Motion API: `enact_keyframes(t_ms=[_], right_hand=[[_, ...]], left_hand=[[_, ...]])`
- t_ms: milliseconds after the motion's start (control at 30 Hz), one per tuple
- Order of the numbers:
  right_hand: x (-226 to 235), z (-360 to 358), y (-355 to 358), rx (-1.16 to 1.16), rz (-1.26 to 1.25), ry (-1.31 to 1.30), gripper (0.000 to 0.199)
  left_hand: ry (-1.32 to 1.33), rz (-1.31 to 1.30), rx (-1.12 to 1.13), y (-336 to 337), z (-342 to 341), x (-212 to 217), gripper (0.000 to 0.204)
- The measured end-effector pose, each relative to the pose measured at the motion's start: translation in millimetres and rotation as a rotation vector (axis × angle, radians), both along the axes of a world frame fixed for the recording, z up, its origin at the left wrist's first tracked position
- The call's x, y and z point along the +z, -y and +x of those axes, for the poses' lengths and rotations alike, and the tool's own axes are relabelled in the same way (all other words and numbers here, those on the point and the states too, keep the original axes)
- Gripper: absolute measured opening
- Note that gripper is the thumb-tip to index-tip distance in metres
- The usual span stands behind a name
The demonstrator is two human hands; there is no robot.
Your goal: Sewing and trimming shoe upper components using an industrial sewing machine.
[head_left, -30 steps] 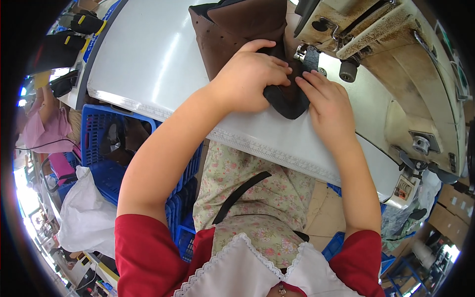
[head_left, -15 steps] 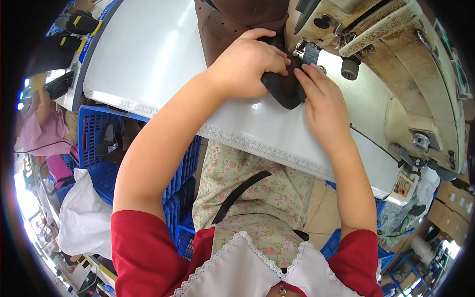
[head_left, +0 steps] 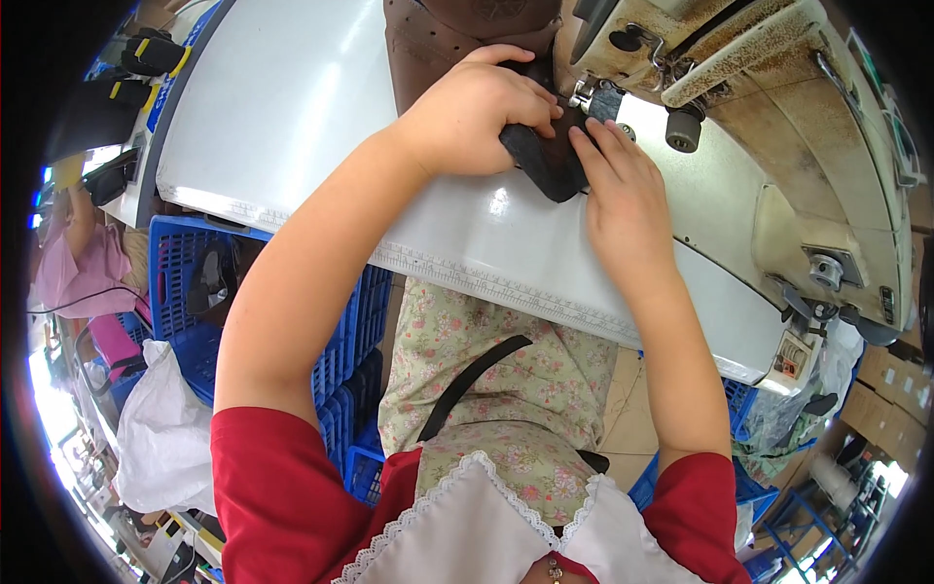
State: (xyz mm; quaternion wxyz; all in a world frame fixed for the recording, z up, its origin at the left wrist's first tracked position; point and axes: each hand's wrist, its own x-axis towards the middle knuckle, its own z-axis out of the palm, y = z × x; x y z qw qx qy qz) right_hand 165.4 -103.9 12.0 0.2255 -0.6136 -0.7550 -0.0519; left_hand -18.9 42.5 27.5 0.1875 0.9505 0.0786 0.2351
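A brown leather piece (head_left: 433, 58) with punched holes lies on the sewing machine's bed, its black-lined end (head_left: 545, 161) folded toward me. My left hand (head_left: 482, 112) is closed on that end, fingers curled over the dark edge. Flat on the other side, my right hand (head_left: 628, 190) has its fingers stretched out, the tips at the leather's edge by the presser foot (head_left: 582, 95). A dark block (head_left: 607, 100) sits just right of the foot. The needle cannot be made out, and my left hand hides part of the leather.
The stained machine head (head_left: 778, 107) rises at the right, with a round dark knob (head_left: 684, 128) hanging low. A ruler strip (head_left: 467, 268) runs along the white table's (head_left: 282, 97) near edge. Blue crates (head_left: 180, 258) stand below left. Another person in pink (head_left: 88, 263) is at far left.
Both hands and the leather end have shifted slightly left and away from me. The whole view has also moved a little. My left hand keeps its hold.
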Motion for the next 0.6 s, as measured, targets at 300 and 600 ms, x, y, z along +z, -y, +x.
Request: enact_keyframes(t_ms=[300, 600], right_hand=[[-3, -4, -1, -0.052, 0.001, -0.011, 0.046], [-6, -2, 1, -0.059, 0.017, -0.073, 0.045]], left_hand=[[-0.018, 0.001, -0.028, -10, 2, 2, 0.027], [-0.03, -0.004, -0.044, -19, 5, 3, 0.017]])
